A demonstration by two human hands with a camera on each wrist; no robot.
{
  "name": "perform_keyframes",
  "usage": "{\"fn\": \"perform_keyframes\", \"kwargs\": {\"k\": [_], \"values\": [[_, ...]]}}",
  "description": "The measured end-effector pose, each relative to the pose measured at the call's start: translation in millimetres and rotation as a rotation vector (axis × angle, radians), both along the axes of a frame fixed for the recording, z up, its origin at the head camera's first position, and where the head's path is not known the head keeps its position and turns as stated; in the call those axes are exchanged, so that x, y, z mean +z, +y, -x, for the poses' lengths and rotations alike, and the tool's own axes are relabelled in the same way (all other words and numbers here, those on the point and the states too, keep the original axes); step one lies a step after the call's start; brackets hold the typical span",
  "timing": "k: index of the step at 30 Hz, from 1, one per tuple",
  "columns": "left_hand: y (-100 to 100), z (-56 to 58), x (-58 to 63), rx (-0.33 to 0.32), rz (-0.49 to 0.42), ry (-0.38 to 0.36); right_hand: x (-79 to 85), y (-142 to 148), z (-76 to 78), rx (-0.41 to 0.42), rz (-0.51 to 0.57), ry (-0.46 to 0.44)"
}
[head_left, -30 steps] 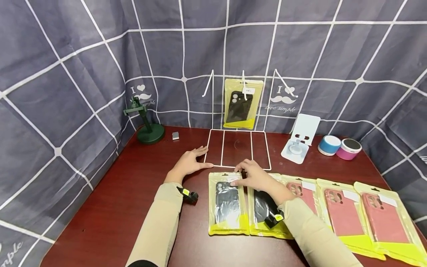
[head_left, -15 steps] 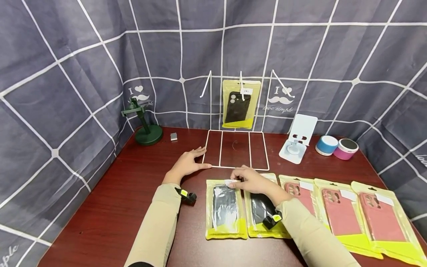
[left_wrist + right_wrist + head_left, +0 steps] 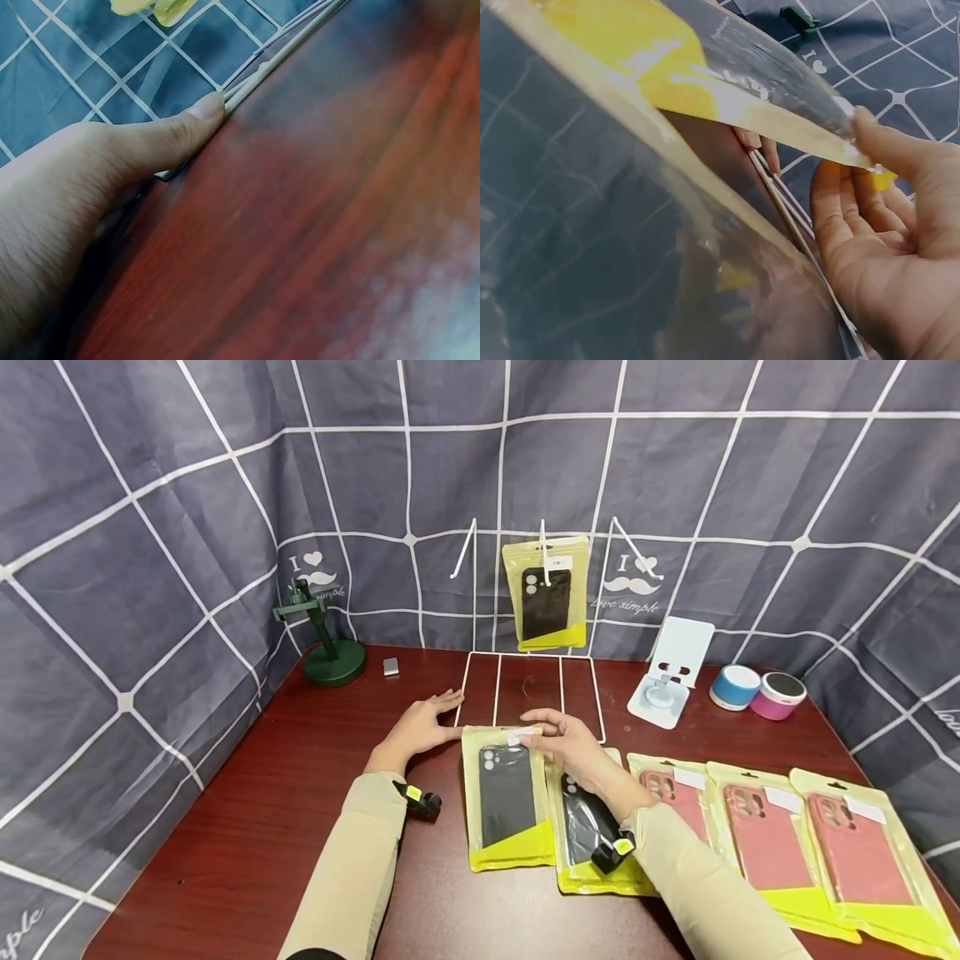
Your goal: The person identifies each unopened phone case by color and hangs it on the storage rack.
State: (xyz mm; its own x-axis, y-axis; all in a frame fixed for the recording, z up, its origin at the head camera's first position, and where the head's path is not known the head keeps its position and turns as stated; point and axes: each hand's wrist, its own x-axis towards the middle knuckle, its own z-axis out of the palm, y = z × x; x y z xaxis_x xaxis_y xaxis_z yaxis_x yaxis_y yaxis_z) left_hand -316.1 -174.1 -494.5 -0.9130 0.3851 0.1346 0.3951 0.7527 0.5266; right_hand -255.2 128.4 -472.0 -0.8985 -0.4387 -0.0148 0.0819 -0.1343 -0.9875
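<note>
My right hand [image 3: 573,747] pinches the top edge of a phone case in a clear yellow-trimmed bag [image 3: 508,802]; this dark case is tilted up, its top lifted off the table. In the right wrist view the thumb [image 3: 900,146] lies over the bag's edge, with fingers curled below. My left hand [image 3: 420,729] rests with fingers extended at the front left corner of the white wire rack [image 3: 532,737], its thumb [image 3: 169,142] on the wire in the left wrist view. One bagged dark phone case [image 3: 546,602] hangs on the rack's middle hook.
On the right lie another bagged dark case [image 3: 588,822] and bagged pink cases [image 3: 678,797]. Hooks stand bare at the rack's left [image 3: 463,552] and right [image 3: 637,550]. Behind are a green stand [image 3: 330,652], a white phone stand [image 3: 671,672] and two small round speakers [image 3: 735,687].
The bagged dark case in my right hand has risen off the table and moved toward the rack. The hanging bag has swung slightly. My left hand stays at the rack's corner.
</note>
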Motion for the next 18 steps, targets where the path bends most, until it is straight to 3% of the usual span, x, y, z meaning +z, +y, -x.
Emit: {"fn": "perform_keyframes", "kwargs": {"k": [3,5,10,14,18], "values": [[0,-0.4,0.4,-0.007,0.003,0.006,1.6,0,0.3,-0.008,0.155,-0.106],[0,-0.8,0.3,-0.008,0.003,0.011,3.2,0,0.0,-0.012,0.204,-0.146],[0,-0.4,0.5,-0.011,0.002,0.010,15.0,1,-1.9,-0.052,0.284,-0.169],[0,0.8,1.0,-0.011,0.019,0.007,41.1,2,-7.8,-0.114,0.325,-0.111],[0,0.8,1.7,-0.011,0.020,0.009,77.4,-2,-17.6,-0.187,0.321,0.039]]}}
